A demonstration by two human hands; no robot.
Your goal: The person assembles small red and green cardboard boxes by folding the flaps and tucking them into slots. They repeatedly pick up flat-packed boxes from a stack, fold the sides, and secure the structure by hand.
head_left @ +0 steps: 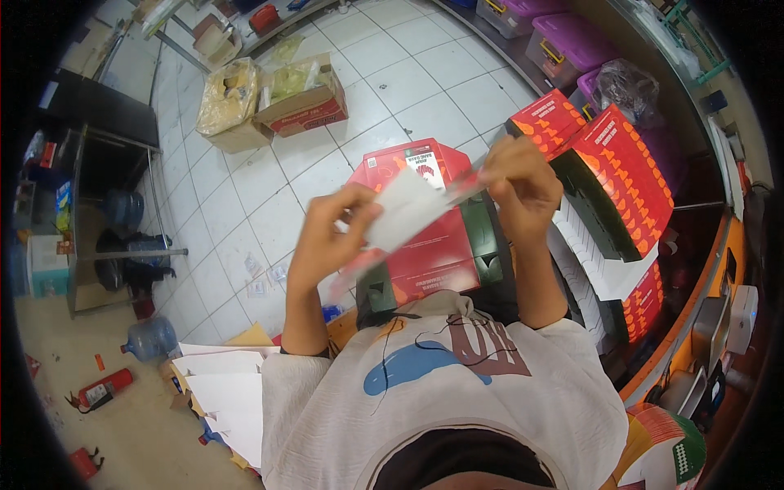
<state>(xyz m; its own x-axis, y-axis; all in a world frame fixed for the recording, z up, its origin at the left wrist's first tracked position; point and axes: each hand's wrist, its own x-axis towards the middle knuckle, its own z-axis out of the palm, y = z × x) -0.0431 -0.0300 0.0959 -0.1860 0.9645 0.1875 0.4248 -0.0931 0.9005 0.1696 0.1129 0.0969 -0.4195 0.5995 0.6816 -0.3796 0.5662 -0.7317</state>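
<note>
Both my hands are raised in front of my chest over a red folded carton (pixel 425 245) that lies on a stack below. My left hand (pixel 331 233) pinches the left side of a white flat card sheet (pixel 404 208), blurred by motion. My right hand (pixel 523 184) grips the sheet's right end, where a thin red-edged strip shows. The sheet is tilted, its right end higher. Dark green parts (pixel 482 245) of the carton stack show under it.
Stacks of red printed cartons (pixel 625 171) stand at the right on a counter. White flat sheets (pixel 224 392) lie piled at lower left. Open cardboard boxes (pixel 298 94) sit on the tiled floor. Water jugs (pixel 151 339) and a fire extinguisher (pixel 102 390) lie at left. Purple bins (pixel 572 41) at top.
</note>
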